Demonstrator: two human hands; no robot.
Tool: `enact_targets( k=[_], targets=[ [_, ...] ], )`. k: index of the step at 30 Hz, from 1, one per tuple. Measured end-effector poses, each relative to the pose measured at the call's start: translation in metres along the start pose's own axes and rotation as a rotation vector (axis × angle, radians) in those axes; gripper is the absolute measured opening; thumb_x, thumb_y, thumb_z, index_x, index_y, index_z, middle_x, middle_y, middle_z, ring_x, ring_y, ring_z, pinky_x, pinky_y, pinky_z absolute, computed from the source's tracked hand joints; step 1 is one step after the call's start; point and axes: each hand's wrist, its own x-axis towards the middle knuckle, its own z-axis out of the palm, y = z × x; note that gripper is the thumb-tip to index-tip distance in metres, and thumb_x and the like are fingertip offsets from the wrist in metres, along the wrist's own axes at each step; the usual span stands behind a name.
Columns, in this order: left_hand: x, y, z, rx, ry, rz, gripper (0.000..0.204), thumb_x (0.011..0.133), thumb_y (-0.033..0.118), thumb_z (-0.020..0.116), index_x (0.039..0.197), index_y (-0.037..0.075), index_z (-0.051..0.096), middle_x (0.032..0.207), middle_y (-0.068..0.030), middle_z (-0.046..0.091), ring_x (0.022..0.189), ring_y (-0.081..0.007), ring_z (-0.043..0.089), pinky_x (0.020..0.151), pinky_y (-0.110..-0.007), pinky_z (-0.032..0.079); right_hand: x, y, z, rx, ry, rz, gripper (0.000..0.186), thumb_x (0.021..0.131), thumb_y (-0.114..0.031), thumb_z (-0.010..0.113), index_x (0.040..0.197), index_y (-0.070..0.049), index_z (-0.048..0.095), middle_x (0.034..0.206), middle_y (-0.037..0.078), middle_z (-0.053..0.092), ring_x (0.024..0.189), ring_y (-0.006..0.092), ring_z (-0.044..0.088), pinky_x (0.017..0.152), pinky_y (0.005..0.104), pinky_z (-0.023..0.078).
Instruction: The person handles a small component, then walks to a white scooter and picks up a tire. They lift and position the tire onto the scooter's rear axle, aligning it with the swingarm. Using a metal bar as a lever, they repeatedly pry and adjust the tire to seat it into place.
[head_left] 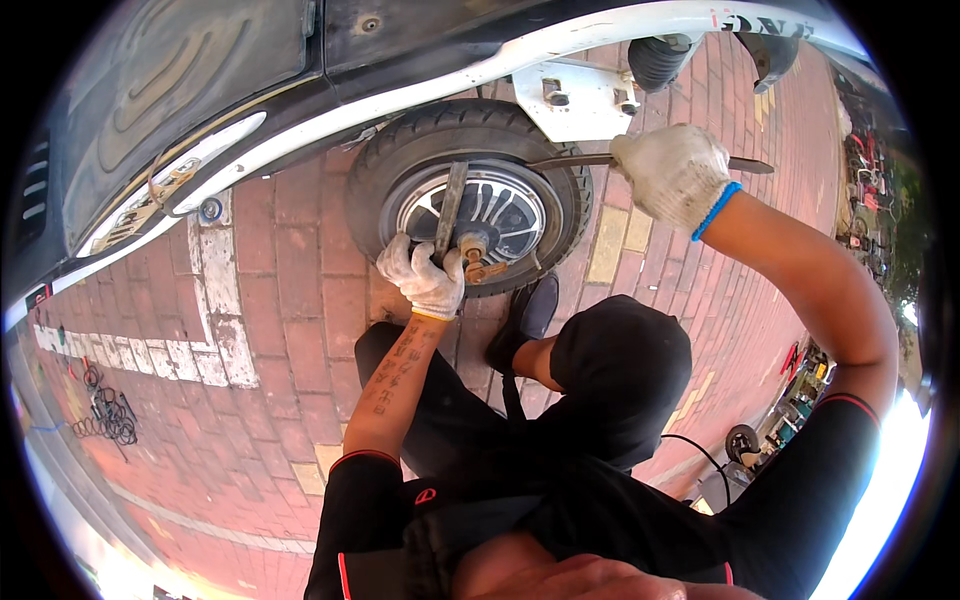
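A black tire on a silver spoked rim lies under the vehicle's edge, in front of my knees. My left hand, in a white knit glove, is closed round the lower end of a flat metal tire lever, which lies across the rim. Beside those fingers, the hub carries a rusty axle end. My right hand, also gloved, grips a second tire lever. One end of it reaches the tire's upper right bead; the other sticks out past my fist.
Above the wheel hang the vehicle's white and black body and a white metal bracket. Red brick paving surrounds the wheel. A tangle of black cable lies far left. Assorted tools line the right side. My shoe stands near the tire.
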Motion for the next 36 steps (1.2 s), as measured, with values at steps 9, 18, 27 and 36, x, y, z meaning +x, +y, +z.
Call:
enact_targets(
  k=[9, 18, 27, 36],
  targets=[
    [-0.003, 0.002, -0.002, -0.009, -0.013, -0.011, 0.036, 0.087, 0.032, 0.074, 0.110, 0.013, 0.054, 0.126, -0.0172, 0.055, 0.112, -0.0385, 0.053, 0.098, -0.056, 0.041, 0.029, -0.041, 0.031, 0.007, 0.073, -0.043, 0.025, 0.086, -0.012, 0.070, 0.109, -0.004, 0.076, 0.090, 0.021, 0.075, 0.090, 0.0410, 0.077, 0.073, 0.0507, 0.063],
    [-0.001, 0.000, -0.004, -0.029, -0.023, -0.031, 0.039, 0.092, 0.041, 0.073, 0.113, 0.013, 0.055, 0.130, -0.0180, 0.054, 0.115, -0.0397, 0.052, 0.100, -0.059, 0.041, 0.018, -0.037, 0.019, 0.020, 0.135, -0.147, 0.026, 0.098, -0.028, 0.067, 0.105, -0.003, 0.070, 0.085, 0.020, 0.073, 0.085, 0.0388, 0.075, 0.075, 0.0512, 0.061],
    [0.000, 0.000, -0.004, -0.042, -0.001, -0.029, 0.041, 0.092, 0.043, 0.074, 0.113, 0.013, 0.055, 0.129, -0.0178, 0.054, 0.115, -0.0403, 0.052, 0.100, -0.059, 0.041, -0.041, 0.088, -0.050, 1.154, -0.533, 0.153, 0.043, 0.100, -0.032, 0.059, 0.123, 0.003, 0.067, 0.062, -0.001, 0.048, 0.047, 0.0076, 0.035, 0.040, 0.0262, 0.026],
    [0.002, 0.002, -0.003, -0.038, 0.028, -0.039, 0.042, 0.079, 0.029, 0.080, 0.110, 0.016, 0.054, 0.128, -0.0144, 0.052, 0.112, -0.0383, 0.051, 0.096, -0.057, 0.042, -0.092, -0.025, 0.006, 1.550, -0.427, 0.469, 0.043, 0.103, -0.032, 0.062, 0.132, 0.000, 0.062, 0.068, -0.004, 0.043, 0.050, 0.0071, 0.033, 0.044, 0.0275, 0.027]
  ],
)
